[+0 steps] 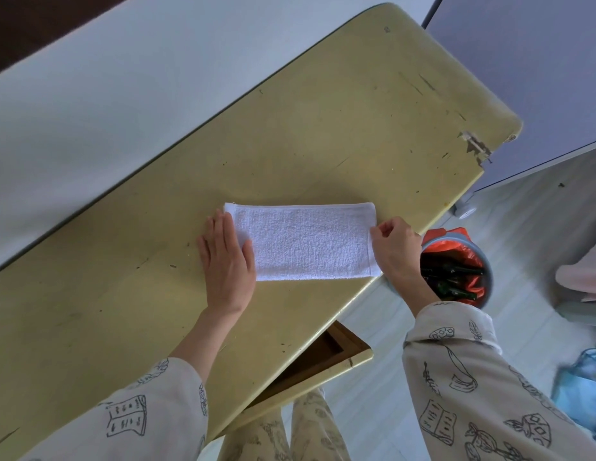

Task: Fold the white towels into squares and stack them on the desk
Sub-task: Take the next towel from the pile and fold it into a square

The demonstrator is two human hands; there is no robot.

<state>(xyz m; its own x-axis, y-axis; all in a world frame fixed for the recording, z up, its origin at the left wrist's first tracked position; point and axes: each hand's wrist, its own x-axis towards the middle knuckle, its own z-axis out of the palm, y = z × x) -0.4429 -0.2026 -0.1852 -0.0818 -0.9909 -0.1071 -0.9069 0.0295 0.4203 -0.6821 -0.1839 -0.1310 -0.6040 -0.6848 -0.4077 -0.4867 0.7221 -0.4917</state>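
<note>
One white towel (303, 241) lies flat on the yellow desk (323, 144), folded into a long rectangle that runs left to right near the desk's front edge. My left hand (225, 261) lies flat with straight fingers, pressing the towel's left end onto the desk. My right hand (396, 247) pinches the towel's right edge between thumb and fingers. No other towel is in view.
A grey bin (456, 267) with a red liner and dark bottles stands on the floor just right of the desk's edge. An open drawer (323, 357) juts out below the desk front. A white wall runs along the desk's far side. Blue plastic (582, 390) lies at the right.
</note>
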